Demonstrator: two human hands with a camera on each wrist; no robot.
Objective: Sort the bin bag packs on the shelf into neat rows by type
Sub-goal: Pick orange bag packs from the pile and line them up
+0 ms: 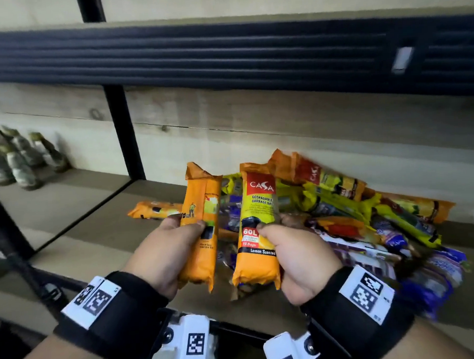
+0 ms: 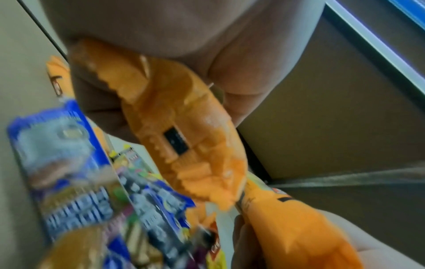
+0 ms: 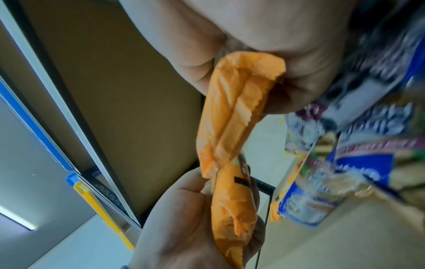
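Note:
My left hand (image 1: 178, 231) grips an orange bin bag pack (image 1: 202, 225) upright, its printed back towards me. Beside it, my right hand (image 1: 291, 248) grips a second orange pack (image 1: 257, 225) labelled CASA, 60L, lemon scented. Both packs hang above the front of the wooden shelf (image 1: 81, 215). A jumbled pile of orange, yellow-green and blue-purple packs (image 1: 356, 217) lies behind and right of them. Another orange pack (image 1: 155, 209) lies flat to the left of the pile. The left wrist view shows the left-hand pack (image 2: 184, 127) close up, the right wrist view the right-hand pack (image 3: 234, 109).
A black upright post (image 1: 123, 130) divides the shelf just left of the packs. Several blurred bottles (image 1: 17, 158) stand in the bay beyond it. A dark ribbed shelf edge (image 1: 224, 56) runs overhead. Bare shelf boards stretch between the post and the lone orange pack.

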